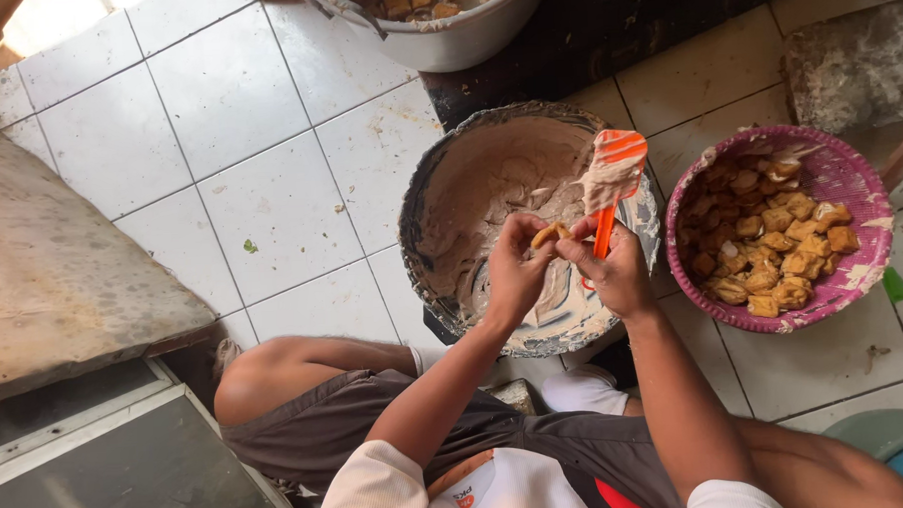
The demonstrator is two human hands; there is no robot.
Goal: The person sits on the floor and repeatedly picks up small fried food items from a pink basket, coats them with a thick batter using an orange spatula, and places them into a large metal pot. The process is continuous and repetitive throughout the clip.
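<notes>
My left hand (pixel 512 272) pinches a piece of fried tofu (pixel 549 235) over a big round bowl (pixel 419 195) smeared with pale brown batter. My right hand (pixel 617 270) touches the same piece and grips the handle of an orange spatula (pixel 617 173), its blade coated in batter and pointing up. Both hands meet above the near right part of the bowl. A pink plastic basket (pixel 859 185) holding several fried tofu pieces sits just to the right of the bowl.
A metal pot (pixel 454 39) with more fried pieces stands at the top, on a dark mat. White floor tiles spread to the left. A grey slab (pixel 52 268) lies at far left. My bent knees sit below the bowl.
</notes>
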